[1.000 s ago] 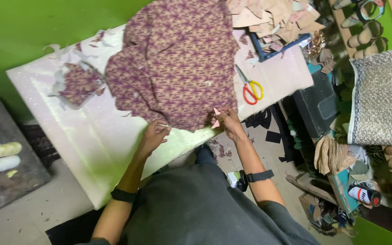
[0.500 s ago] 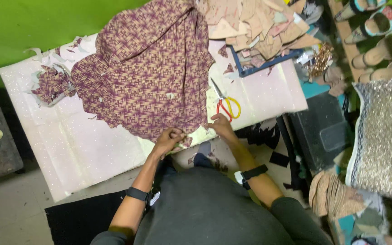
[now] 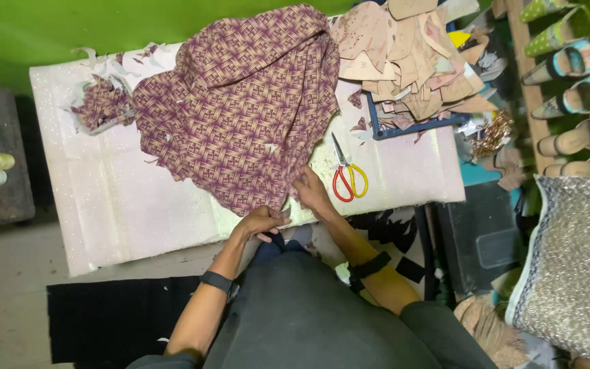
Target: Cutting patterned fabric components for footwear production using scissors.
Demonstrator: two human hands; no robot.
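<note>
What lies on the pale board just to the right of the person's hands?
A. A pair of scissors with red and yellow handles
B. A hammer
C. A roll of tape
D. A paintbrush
A: a pair of scissors with one red and one yellow handle lies on the pale board, close beside the right hand, which rests at the edge of the patterned purple cloth.

Head-worn camera looks steeply down, apparently from standing height, over the white work board and surrounding floor.
</note>
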